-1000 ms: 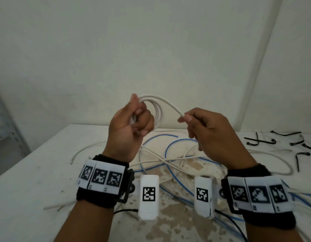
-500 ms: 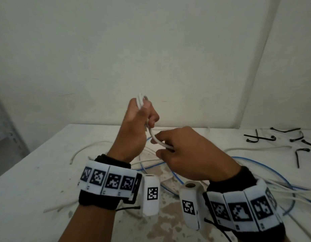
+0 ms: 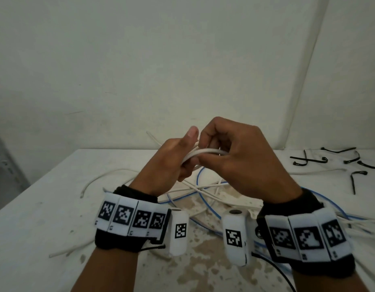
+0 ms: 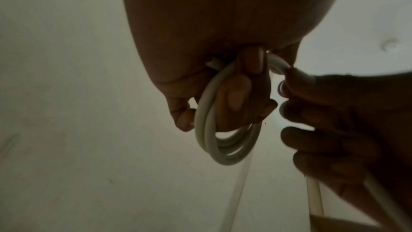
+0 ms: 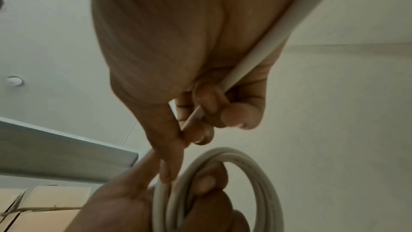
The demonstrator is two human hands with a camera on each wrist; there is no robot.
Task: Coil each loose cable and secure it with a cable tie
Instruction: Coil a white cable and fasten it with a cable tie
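Note:
A white cable is partly wound into a small coil [image 3: 200, 153] [image 4: 225, 144] [image 5: 243, 179], held above the white table [image 3: 45, 207]. My left hand [image 3: 182, 157] [image 4: 223, 94] grips the coil, fingers curled through its loops and thumb up. My right hand [image 3: 222, 144] [image 5: 200, 121] is right against it, pinching the free run of the same cable [image 5: 278, 36] at the coil. The cable's tail [image 4: 314, 198] hangs down past my right palm. Several black cable ties [image 3: 338, 161] lie at the far right of the table.
Loose white cables [image 3: 110, 173] and a blue cable [image 3: 205, 203] lie tangled on the table under my hands. More cables run off the right edge [image 3: 363, 226]. A wall stands close behind. A grey shelf frame [image 3: 5, 165] is at the left.
My right hand has swung up from below the coil and laid another turn of cable onto it. Both hands have dropped a little and now meet at the coil.

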